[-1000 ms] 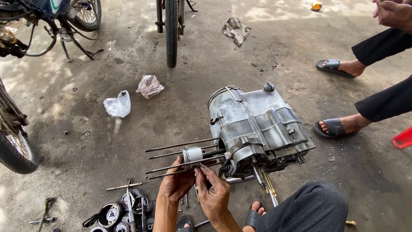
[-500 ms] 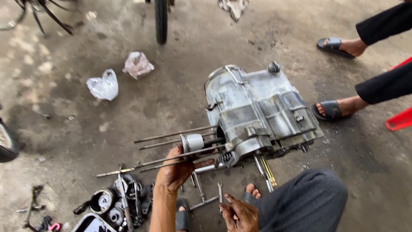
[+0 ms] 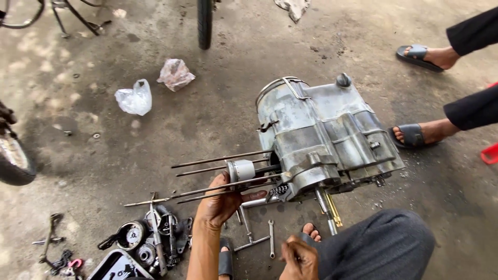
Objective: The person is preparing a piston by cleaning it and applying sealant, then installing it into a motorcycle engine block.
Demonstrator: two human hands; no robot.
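Grimy grey engine case (image 3: 324,137) lies on concrete, long studs (image 3: 223,158) and piston (image 3: 241,169) protruding.

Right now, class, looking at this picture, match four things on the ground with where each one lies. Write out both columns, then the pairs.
Things:
1. engine case
2. white plastic bag
3. left hand
4. small spanner

Places:
A. under the long studs, by the piston
B. centre right, on the concrete
C. upper left, beside a crumpled pinkish bag
D. near the bottom edge, between the two hands

Pairs: 1-B, 2-C, 3-A, 4-D
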